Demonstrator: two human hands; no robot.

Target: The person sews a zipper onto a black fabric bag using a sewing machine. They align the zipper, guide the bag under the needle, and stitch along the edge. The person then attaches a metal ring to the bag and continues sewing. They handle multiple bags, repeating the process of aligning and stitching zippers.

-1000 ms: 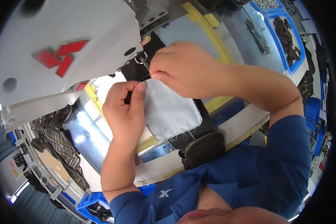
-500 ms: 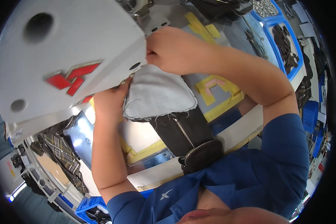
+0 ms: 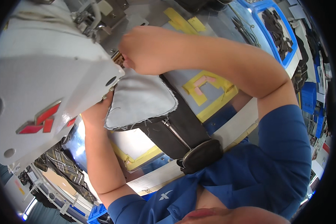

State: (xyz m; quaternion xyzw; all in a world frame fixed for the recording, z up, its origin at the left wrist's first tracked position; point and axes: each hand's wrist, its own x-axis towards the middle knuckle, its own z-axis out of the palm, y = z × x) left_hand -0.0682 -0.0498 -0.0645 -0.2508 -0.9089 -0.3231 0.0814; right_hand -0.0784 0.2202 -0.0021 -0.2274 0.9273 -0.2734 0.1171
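The big white sewing machine fills the left side, and its head hangs over the work. Under it is the shiny table with yellow tape marks. On the table lies a black cloth pouch with a silver zipper, and on top of that sits a pale grey cloth piece with frayed edges, tucked partly under the machine head.

The right hand has its fingers curled and pinched right by the needle part, pressing the grey cloth there. The left hand is mostly hidden under the machine, so I cannot tell how its fingers sit.

It looks like the cloth is being lined up for sewing. The next move needs slow, straight pushing, with fingers kept away from the needle.
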